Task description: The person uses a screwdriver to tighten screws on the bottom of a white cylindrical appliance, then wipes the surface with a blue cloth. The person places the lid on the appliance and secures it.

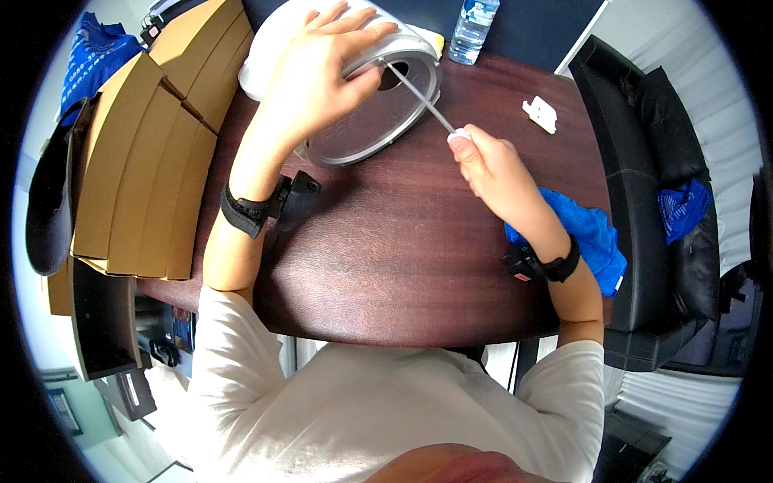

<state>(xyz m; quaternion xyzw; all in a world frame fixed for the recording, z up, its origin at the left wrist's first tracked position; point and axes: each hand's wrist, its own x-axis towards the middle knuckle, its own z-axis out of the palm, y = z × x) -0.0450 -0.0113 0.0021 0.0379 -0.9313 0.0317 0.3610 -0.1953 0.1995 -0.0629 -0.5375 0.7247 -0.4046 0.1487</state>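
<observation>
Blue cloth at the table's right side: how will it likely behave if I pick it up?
The blue cloth is probably floppy, since it lies in loose, crumpled folds. It looks like soft fabric, so likely light. With no rounded shape, it should bunch or slide along the table, not roll.

I see white characters and digits on the far-left blue bag (98, 58); the right-hand blue bundle (683, 211) bears white print too small to read.

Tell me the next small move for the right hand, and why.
Probably twist the screwdriver with the right hand: its grip is on the handle, the tip appears to meet the edge of the white housing, and the left hand rests on that housing, likely steadying it.
</observation>
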